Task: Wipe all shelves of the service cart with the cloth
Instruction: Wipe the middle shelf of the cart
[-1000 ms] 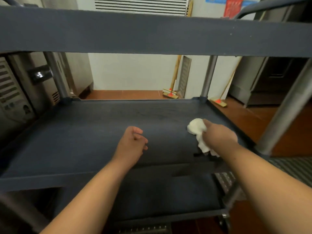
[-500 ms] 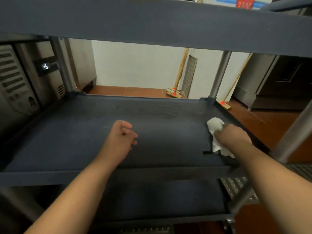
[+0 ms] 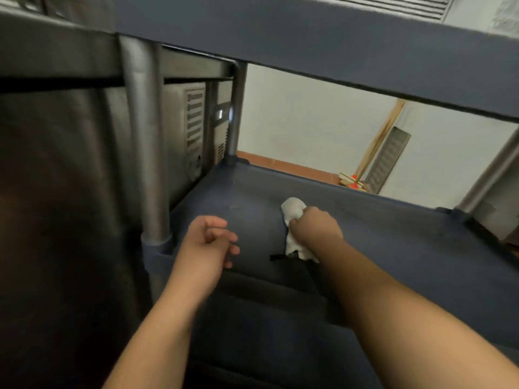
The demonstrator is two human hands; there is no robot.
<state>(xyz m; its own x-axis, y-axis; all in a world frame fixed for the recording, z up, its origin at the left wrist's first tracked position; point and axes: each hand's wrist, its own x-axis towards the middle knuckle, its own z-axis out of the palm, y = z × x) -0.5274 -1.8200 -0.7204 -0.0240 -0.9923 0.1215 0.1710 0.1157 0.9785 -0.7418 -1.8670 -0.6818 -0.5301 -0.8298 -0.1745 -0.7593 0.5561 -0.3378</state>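
The dark blue service cart fills the view. Its middle shelf lies in front of me, the top shelf runs overhead and a lower shelf shows below. My right hand grips a bunched white cloth and presses it onto the middle shelf, left of centre. My left hand hovers over the shelf's front left edge with its fingers loosely curled, holding nothing.
A grey cart post stands just left of my left hand, with another post at the back left corner. A steel appliance sits behind the cart on the left. Brooms lean on the white wall beyond.
My right hand has slid the cloth from the shelf's right side toward the left. My view has swung left and tilted. My left hand has stayed near the front edge.
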